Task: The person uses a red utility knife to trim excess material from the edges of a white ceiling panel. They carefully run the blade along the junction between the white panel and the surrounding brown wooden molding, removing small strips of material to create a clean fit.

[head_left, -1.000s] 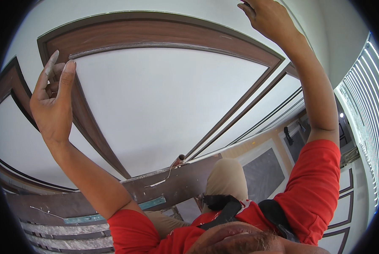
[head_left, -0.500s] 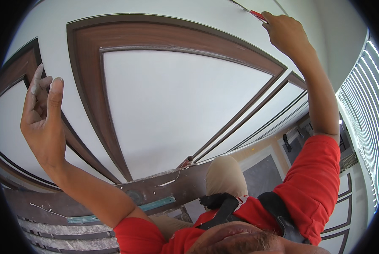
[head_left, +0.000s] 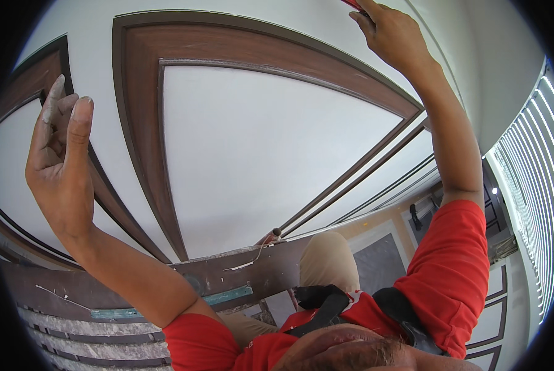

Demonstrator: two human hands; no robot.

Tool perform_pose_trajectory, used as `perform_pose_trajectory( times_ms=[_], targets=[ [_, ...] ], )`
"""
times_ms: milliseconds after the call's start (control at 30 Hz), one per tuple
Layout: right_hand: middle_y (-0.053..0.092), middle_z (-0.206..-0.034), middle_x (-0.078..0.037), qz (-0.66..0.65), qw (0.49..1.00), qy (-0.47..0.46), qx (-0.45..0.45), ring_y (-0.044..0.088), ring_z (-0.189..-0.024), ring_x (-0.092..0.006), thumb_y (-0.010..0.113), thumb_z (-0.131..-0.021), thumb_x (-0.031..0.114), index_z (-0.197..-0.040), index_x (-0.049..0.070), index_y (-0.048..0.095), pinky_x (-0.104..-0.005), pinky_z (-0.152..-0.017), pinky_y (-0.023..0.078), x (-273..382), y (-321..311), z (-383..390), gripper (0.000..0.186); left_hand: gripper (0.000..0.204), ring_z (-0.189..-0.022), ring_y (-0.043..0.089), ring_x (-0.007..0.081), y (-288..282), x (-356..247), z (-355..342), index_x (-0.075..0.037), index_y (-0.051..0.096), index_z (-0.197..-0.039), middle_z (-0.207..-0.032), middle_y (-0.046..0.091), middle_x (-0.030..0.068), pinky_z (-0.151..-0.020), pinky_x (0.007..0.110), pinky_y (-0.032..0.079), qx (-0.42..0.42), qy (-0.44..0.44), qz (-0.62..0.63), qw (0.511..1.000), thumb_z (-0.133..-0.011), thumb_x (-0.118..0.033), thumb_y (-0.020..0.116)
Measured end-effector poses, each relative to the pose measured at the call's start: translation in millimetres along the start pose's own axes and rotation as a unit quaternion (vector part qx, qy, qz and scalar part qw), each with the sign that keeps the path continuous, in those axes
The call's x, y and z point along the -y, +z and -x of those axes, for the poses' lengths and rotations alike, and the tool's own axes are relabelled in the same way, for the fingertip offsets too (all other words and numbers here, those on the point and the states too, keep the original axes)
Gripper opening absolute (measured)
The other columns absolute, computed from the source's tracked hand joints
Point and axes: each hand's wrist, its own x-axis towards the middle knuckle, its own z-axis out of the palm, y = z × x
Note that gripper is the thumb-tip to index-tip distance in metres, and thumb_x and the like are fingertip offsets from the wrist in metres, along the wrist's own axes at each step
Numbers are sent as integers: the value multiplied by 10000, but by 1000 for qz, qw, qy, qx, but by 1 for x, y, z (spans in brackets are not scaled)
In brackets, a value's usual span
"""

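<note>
My right hand [head_left: 397, 37] is raised high against the white wall [head_left: 301, 21], closed round a red-handled tool [head_left: 353, 4]. Only part of its handle shows; the rest lies beyond the upper edge. My left hand [head_left: 61, 145] is held up at the left, in front of a brown-framed panel [head_left: 48, 55]. Its index finger and thumb stand apart, the other fingers are partly curled, and I see nothing in it. Pale grey-white residue coats its fingers. Between my hands is a large white panel [head_left: 252, 148] in a brown wooden frame [head_left: 141, 111].
Below me are dark brown boards [head_left: 215, 278], dusty and spotted, with a teal strip [head_left: 227, 295] on them. A pipe-like piece [head_left: 275, 233] stands by the panel's foot. Grey slats [head_left: 97, 340] lie lower left. A band of bright light strips [head_left: 530, 167] curves along the right.
My right hand has shifted left and up in the picture, taking the tool mostly out of view; its thin blade showed before. My left hand keeps its pose, slightly higher.
</note>
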Motion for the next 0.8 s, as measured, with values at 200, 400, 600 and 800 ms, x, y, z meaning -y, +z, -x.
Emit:
perform_pose_trajectory(
  times_ms=[200, 400, 600, 800],
  targets=[
    [727, -1006, -225, 19, 999, -24, -22, 700, -857, -384, 523, -1066, 279, -1366, 25, 564, -483, -792, 552, -24, 14, -9, 395, 534, -1071, 675, 177, 5, -1, 0, -19, 657, -1357, -1101, 730, 92, -998, 319, 510, 9, 10, 14, 1000, -940, -328, 780],
    [723, -994, -243, -13, 999, -41, -13, 696, -890, -414, 533, -1057, 269, -1347, 11, 577, -505, -810, 538, -24, 10, -13, 390, 569, -1072, 687, 197, 28, -14, 6, -42, 667, -1355, -1120, 729, 115, -968, 330, 519, 8, 1, 18, 1000, -916, -379, 798],
    [725, -976, -242, 14, 999, -45, -23, 697, -861, -407, 546, -1051, 258, -1340, -9, 578, -500, -792, 540, -39, 17, -6, 395, 597, -1061, 693, 202, 42, -27, 10, -52, 666, -1361, -1135, 726, 119, -942, 326, 530, 2, 8, -14, 1000, -901, -406, 806],
    [726, -958, -237, 28, 999, -35, -12, 701, -834, -391, 552, -1049, 249, -1337, -6, 585, -486, -753, 550, -55, 21, 1, 386, 575, -1024, 689, 174, 47, -33, 13, -60, 669, -1361, -1139, 725, 116, -897, 312, 537, 7, 4, -8, 1000, -902, -378, 808]
  ],
)
